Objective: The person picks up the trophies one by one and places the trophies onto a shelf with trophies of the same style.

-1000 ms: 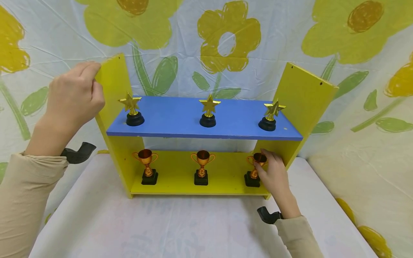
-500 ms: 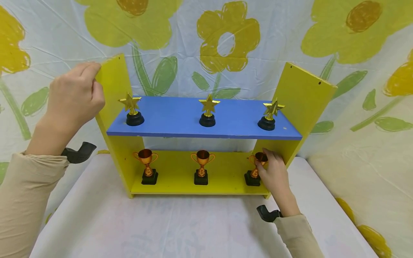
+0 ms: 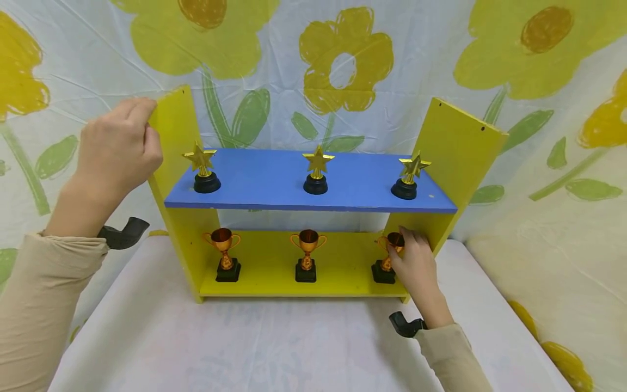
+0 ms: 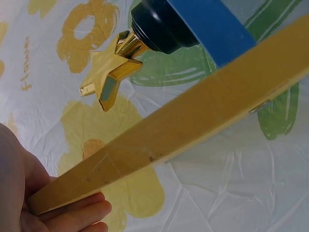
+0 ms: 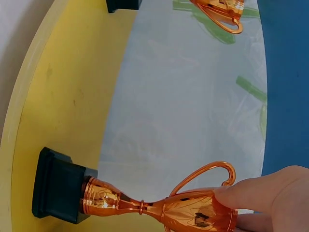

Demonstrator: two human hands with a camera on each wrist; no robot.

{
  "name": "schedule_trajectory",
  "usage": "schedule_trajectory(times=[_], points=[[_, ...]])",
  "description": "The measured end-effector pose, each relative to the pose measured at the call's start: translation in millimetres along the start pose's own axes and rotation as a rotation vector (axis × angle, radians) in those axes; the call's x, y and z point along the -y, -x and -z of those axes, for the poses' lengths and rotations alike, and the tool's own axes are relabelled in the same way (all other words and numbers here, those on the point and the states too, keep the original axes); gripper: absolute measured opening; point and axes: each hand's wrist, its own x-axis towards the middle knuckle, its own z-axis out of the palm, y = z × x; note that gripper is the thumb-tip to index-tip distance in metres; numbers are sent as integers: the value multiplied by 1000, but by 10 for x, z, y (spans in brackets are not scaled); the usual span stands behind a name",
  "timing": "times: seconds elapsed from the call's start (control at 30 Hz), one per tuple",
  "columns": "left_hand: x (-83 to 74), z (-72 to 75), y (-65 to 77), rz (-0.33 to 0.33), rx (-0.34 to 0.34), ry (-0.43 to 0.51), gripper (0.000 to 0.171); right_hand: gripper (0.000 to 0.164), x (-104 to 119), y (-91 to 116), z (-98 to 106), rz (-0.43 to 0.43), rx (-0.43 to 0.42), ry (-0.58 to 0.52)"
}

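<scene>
My left hand (image 3: pixel 120 144) grips the upper end of the shelf's yellow left side panel (image 3: pixel 177 122). In the left wrist view, that panel's edge (image 4: pixel 159 130) runs between the palm and curled fingers (image 4: pixel 79 215). On the lower shelf, my right hand (image 3: pixel 416 261) holds the right-hand orange trophy cup (image 3: pixel 387 264) by its bowl. Close up in the right wrist view, the thumb (image 5: pixel 260 193) presses on the bowl near the rim, and the black base (image 5: pixel 60 186) stands on the yellow board. The remaining fingers are mostly hidden behind the cup.
Two more orange cups, one left (image 3: pixel 225 256) and one central (image 3: pixel 307 256), share the lower yellow board (image 3: pixel 264 256). Three gold star trophies, including the middle one (image 3: pixel 317 169), stand on the blue shelf (image 3: pixel 264 169). The unit rests on a white-covered table (image 3: pixel 254 343) before a flowered cloth (image 3: pixel 279 54).
The head view has tilted slightly, so the shelf sits a little lower in it. Both hands keep their holds, and the trophies stay in place.
</scene>
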Motion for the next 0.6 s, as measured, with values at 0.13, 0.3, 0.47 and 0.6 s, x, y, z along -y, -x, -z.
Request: schedule_trajectory(times=[0.13,0.3,0.47,0.6], points=[[-7,-5,1,-7,-6,1,46,52,-5,2,14,23,-7,-8],[-17,1,0,-19,-22,3,46,50,17,12,70,65,-23,-45],[-22,29,10,-10,-19,12,45,49,99,71,139,101,-26,-87],[-25,54,24,-1,-4,13,44,48,171,104,226,138,-59,-110]])
